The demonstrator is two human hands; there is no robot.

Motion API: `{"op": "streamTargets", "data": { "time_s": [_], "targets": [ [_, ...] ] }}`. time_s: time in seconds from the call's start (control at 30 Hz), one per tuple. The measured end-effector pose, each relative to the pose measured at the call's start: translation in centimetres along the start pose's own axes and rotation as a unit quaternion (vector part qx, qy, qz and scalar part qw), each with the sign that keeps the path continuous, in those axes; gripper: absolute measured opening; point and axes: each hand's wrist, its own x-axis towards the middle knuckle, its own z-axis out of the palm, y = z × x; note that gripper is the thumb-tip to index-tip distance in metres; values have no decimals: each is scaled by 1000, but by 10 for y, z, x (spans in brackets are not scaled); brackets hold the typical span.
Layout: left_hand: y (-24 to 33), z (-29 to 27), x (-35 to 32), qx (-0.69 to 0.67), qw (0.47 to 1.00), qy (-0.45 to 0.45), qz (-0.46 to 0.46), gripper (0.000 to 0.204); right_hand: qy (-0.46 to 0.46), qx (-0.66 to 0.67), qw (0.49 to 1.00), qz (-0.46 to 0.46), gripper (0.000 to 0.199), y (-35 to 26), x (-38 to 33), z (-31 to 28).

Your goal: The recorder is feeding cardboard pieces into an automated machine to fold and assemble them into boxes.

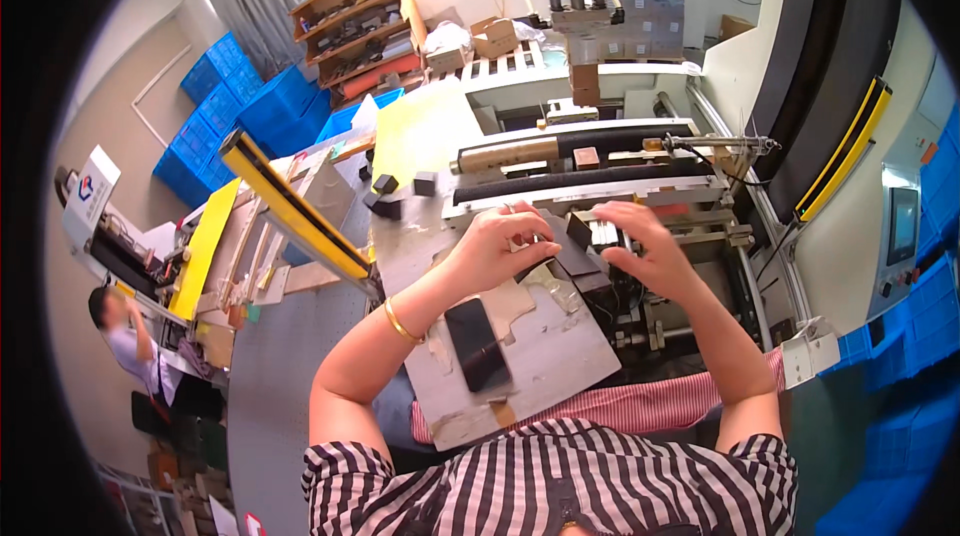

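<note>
My left hand (503, 248), a gold bangle at its wrist, is curled in, thumb near the fingers, at the left edge of a flat dark panel (566, 254). Whatever lies between those fingertips is too small to make out. On the panel's right side stands a small black box (579, 230). My right hand (648, 248) hovers just right of that box, thumb and fingers apart, over the machine's metal parts. A black smartphone (478, 344) lies on the grey board (560, 366) below my left wrist.
Several small black boxes (425, 183) sit at the back left beside a yellow sheet (425, 136). Machine rollers (590, 186) run across behind my hands. A yellow-black guard post (295, 201) slants on the left; another yellow bar (845, 151) stands right. A person (140, 346) sits far left.
</note>
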Motion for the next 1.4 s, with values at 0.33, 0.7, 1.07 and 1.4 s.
{"op": "streamTargets", "data": {
  "time_s": [0.33, 0.7, 1.07, 1.4],
  "targets": [
    [-79, -6, 94, -25, 998, -57, -32, 21, -49, 172, 950, 257, 47, 107, 45, -2],
    [-152, -13, 212, 7, 995, 88, -38, 73, -34, 17, 972, 232, 63, 203, 144, -52],
    [-95, -10, -18, -10, 996, 33, -78, 59, -40, 167, 952, 253, 16, 44, 0, 96],
    [-113, -45, -576, 71, 691, 550, -465, 14, -349, 355, 785, 369, 22, -126, -75, 252]
  ]
}}
